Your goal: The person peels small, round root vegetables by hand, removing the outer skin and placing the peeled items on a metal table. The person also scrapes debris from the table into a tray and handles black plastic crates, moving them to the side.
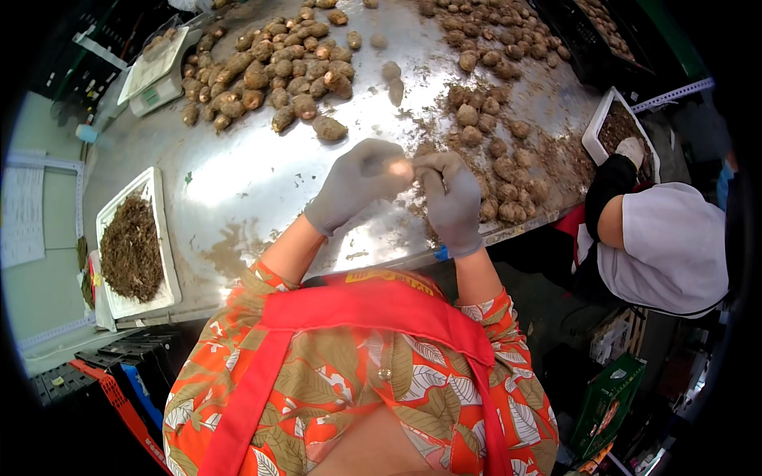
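My left hand, in a grey glove, holds a small taro corm whose pinkish end faces right. My right hand, gloved the same, has its fingers bent together against or just beside that end. Whether they pinch anything is hidden by blur and the fingers themselves. Both hands are above the metal table, near its front edge. Beyond my left hand lies a heap of brown corms, some with pink ends. Rougher, soil-covered corms lie just right of my right hand.
A white tray of brown scrapings stands at the left. Behind it is a weighing scale. More corms lie at the back right. A co-worker at the right reaches into another white tray. Crates stand below left.
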Action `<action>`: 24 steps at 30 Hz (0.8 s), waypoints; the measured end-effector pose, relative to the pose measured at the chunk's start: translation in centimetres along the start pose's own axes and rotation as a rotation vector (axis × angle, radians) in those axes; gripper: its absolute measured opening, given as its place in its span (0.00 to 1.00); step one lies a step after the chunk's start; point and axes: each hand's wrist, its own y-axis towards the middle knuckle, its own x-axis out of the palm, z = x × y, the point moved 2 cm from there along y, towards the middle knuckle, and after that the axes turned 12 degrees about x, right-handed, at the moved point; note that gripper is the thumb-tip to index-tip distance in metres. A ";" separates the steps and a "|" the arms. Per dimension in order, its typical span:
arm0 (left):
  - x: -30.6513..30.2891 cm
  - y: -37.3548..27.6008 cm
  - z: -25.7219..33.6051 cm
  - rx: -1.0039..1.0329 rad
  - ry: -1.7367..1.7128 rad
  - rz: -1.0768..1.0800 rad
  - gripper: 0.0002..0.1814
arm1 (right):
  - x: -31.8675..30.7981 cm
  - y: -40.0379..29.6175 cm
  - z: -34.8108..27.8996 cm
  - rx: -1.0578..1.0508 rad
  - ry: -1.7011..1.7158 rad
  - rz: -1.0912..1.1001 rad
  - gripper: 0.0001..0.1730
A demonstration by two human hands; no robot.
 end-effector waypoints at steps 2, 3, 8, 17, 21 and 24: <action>-0.2 0.0 0.1 0.034 0.048 -0.010 0.28 | -0.4 0.7 1.1 0.146 -0.104 -0.041 0.08; -0.3 0.0 0.1 0.059 0.067 -0.016 0.28 | -0.8 0.9 1.5 0.254 -0.163 -0.068 0.07; -0.4 0.1 -0.1 0.040 -0.029 -0.012 0.29 | -1.9 -0.2 1.1 0.517 0.216 -0.117 0.08; -0.6 0.2 0.0 0.074 0.219 -0.041 0.35 | -0.6 0.4 1.1 0.276 -0.122 -0.094 0.09; -1.0 0.4 0.1 0.241 0.310 -0.049 0.42 | -2.0 0.8 1.2 0.548 0.176 -0.154 0.07; -0.8 0.4 -0.1 0.292 0.322 -0.098 0.46 | -1.4 0.3 -0.2 0.362 0.300 -0.245 0.07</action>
